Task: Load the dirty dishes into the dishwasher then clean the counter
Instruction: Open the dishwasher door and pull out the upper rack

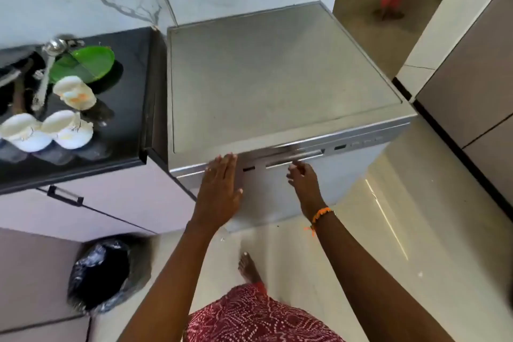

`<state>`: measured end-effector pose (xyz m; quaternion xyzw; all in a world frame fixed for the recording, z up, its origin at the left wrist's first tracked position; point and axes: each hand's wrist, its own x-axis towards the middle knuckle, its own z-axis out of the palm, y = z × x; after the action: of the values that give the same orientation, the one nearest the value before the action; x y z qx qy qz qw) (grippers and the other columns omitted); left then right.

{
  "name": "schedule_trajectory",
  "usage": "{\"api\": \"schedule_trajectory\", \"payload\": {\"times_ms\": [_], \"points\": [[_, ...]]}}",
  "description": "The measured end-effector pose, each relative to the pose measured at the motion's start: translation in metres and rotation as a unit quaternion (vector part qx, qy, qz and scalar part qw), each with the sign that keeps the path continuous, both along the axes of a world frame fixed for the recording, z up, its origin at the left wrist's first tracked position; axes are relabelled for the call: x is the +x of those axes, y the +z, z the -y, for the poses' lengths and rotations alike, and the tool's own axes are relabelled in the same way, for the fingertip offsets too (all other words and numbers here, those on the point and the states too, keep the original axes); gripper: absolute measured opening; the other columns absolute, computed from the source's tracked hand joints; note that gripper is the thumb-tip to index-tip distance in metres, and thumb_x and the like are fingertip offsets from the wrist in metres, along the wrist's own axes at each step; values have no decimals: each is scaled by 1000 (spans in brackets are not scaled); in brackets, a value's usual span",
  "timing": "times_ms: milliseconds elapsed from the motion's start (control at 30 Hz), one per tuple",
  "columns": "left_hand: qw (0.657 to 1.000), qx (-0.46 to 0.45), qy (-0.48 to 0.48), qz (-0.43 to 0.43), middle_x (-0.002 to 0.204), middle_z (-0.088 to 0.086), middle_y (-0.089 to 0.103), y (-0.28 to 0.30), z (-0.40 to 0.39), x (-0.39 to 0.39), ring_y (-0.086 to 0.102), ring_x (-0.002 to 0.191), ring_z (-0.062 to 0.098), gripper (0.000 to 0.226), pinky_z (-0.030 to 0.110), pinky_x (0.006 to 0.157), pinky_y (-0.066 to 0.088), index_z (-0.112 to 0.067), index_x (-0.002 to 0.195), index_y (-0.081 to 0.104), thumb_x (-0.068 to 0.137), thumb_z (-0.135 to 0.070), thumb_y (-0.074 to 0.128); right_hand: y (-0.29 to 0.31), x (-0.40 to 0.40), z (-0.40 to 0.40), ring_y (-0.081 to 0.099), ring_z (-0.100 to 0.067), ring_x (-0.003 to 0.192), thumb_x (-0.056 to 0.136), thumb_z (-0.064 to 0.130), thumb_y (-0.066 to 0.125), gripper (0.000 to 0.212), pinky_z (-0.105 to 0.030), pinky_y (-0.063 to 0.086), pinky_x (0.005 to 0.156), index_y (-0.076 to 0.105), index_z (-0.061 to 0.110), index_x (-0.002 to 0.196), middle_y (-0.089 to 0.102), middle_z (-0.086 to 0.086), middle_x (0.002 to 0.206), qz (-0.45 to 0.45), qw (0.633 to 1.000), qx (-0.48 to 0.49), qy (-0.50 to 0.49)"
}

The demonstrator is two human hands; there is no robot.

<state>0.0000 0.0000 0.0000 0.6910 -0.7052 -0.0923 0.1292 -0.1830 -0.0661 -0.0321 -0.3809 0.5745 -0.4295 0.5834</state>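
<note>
Both hands at the closed dishwasher door.

Left hand (219, 186) lies flat with straight fingers against the upper front of the silver dishwasher (277, 83), holding nothing; right hand (302, 178) has fingers curled at the recessed door handle (294, 159), though whether it actually grips is unclear. That handle runs sideways along the door's top edge. To the left, on the black desk (130, 64), sit three soiled white bowls (75, 91), tipped over, a green plate (88, 62) and a steel ladle (45, 72) lying lengthwise toward the wall.
</note>
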Motion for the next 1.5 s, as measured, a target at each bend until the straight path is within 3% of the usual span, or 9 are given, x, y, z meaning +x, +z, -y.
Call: {"api": "schedule_trajectory", "payload": {"times_ms": [133,267,367,533,700,833,1200,1400,1500], "points": [[999,25,-4,45,157,8,15,3,-6,8,9,145,27,77,44,118,13,-9,149,14,87,-23,59,5,-2,18,54,-5,77,97,23,45,14,-17,45,71,56,15,91,52,4,81,109,991,63,-44],[998,31,-16,59,157,6,14,4,-3,13,5,146,27,78,44,116,5,-11,149,12,88,-23,58,0,6,30,55,-4,102,96,21,48,46,-4,43,79,38,9,139,56,3,111,30,999,34,11],[996,27,-24,78,155,6,21,1,-1,20,12,145,28,80,48,115,8,-11,149,16,84,-23,62,5,13,34,49,-24,124,76,63,58,77,-31,37,108,52,5,125,57,-12,122,85,995,42,-9],[995,14,-47,85,156,4,16,-8,-1,26,10,145,28,86,49,115,6,-11,149,14,81,-27,65,-3,19,42,59,-22,100,88,36,58,32,-32,49,96,61,4,93,62,-7,85,221,966,67,-119],[993,34,-55,95,158,3,5,-11,-4,29,-2,146,26,90,45,115,-3,-11,150,4,84,-30,62,0,22,41,54,-3,67,94,39,49,34,-10,49,62,54,5,91,50,-1,73,145,980,61,-121],[994,31,-53,85,159,1,-1,-10,-10,30,-7,146,23,88,44,115,-5,-12,150,3,85,-28,60,4,24,30,55,-14,73,74,45,73,51,-27,53,73,53,6,100,54,-1,78,178,956,121,-199],[980,173,-76,-54,120,2,48,-36,-94,-6,48,107,23,41,33,89,44,-19,118,59,79,-27,68,-26,-51,-133,31,-30,131,62,50,80,107,-33,27,108,19,1,134,26,-16,140,-158,938,203,-231],[958,273,-81,-22,123,0,45,-59,-170,-47,49,111,22,53,36,91,46,-22,125,54,75,-32,68,-51,-81,-199,45,-37,107,71,14,71,31,-40,38,83,59,8,99,51,-16,109,-494,866,-82,-2],[943,324,-78,-19,147,4,29,-77,-213,-66,31,135,27,72,41,109,33,-22,140,39,77,-37,70,-73,-86,-231,43,-39,122,73,12,68,43,-48,41,95,58,7,115,52,-16,123,-535,815,-143,168]]}}
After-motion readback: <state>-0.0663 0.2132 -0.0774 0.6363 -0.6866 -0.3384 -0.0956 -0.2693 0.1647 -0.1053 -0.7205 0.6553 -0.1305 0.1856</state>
